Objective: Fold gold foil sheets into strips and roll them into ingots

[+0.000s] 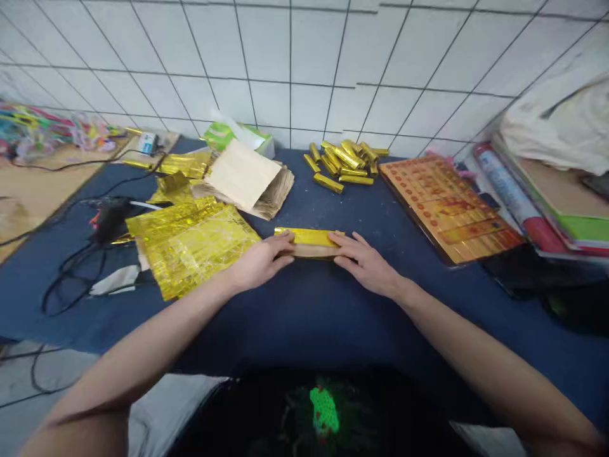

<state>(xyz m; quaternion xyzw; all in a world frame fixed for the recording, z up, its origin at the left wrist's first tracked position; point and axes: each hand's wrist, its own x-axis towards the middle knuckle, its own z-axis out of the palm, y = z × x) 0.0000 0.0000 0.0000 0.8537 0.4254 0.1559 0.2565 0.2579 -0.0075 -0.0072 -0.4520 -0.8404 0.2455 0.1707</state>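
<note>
A narrow folded strip of gold foil paper (309, 240) lies on the dark blue table cloth (304, 304) in front of me. My left hand (259, 260) presses its left end with fingers closed on it. My right hand (368, 263) holds the right end the same way. A stack of gold foil sheets (188, 244) lies just left of my left hand. A pile of finished gold folded bars (345, 162) sits at the back, near the tiled wall.
A stack of brown paper sheets (247, 181) lies behind the foil. An orange printed paper stack (450, 206) is at right, with books and rolls (537, 197) beyond. A black tool with cables (111, 219) lies at left. A green box (235, 134) stands at the back.
</note>
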